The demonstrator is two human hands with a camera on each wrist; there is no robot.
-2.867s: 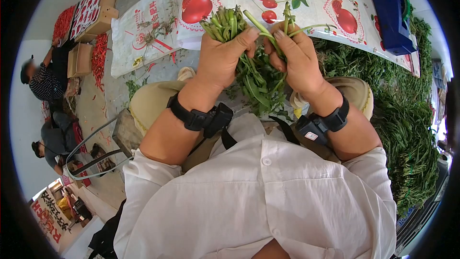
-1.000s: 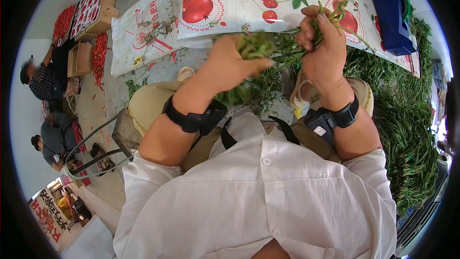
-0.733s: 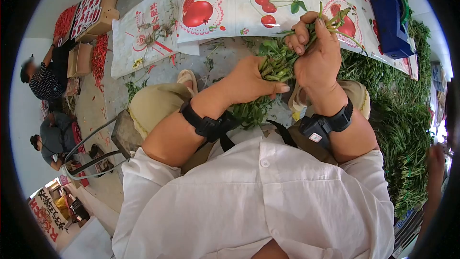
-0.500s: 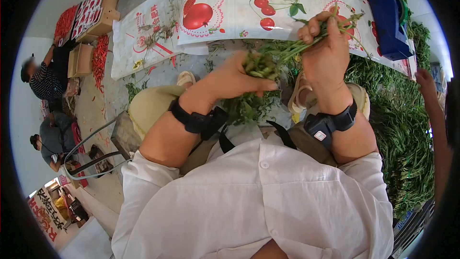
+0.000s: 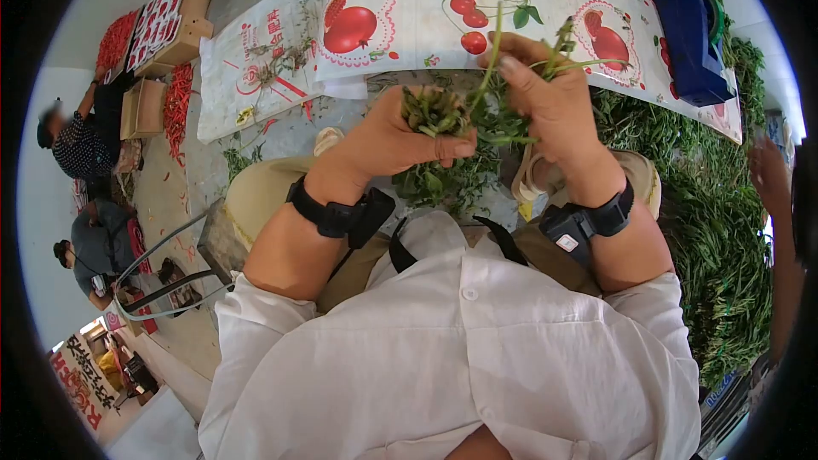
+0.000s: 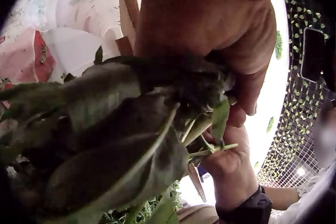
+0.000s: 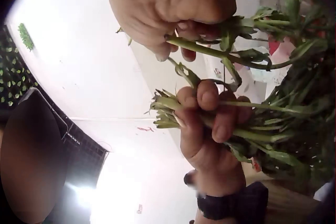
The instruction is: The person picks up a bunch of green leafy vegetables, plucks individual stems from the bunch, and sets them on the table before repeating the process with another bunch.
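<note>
In the head view the left hand (image 5: 383,136) grips a bundle of leafy green stems (image 5: 436,111), cut ends up, leaves hanging below. The right hand (image 5: 550,102), just to its right, pinches a few loose stems (image 5: 558,61) between thumb and fingers. The right wrist view shows the left hand (image 7: 210,124) with its fingers curled round the bundle (image 7: 262,134), and above it the right hand (image 7: 173,11) holding a single long stem (image 7: 226,55). Large leaves (image 6: 121,150) cover much of the left wrist view.
A fruit-patterned sheet (image 5: 417,17) lies ahead, with a blue tape dispenser (image 5: 694,34) on its right. Heaped greens (image 5: 716,247) fill the right side, where another person's arm (image 5: 780,230) shows. At left are a white sack (image 5: 247,77), red peppers (image 5: 177,102), boxes (image 5: 143,109) and two people.
The right hand has moved left and turned, closer to the left hand, with stems in its fingers. The left hand has shifted slightly left with the bundle. Another person's arm has appeared at the right edge.
</note>
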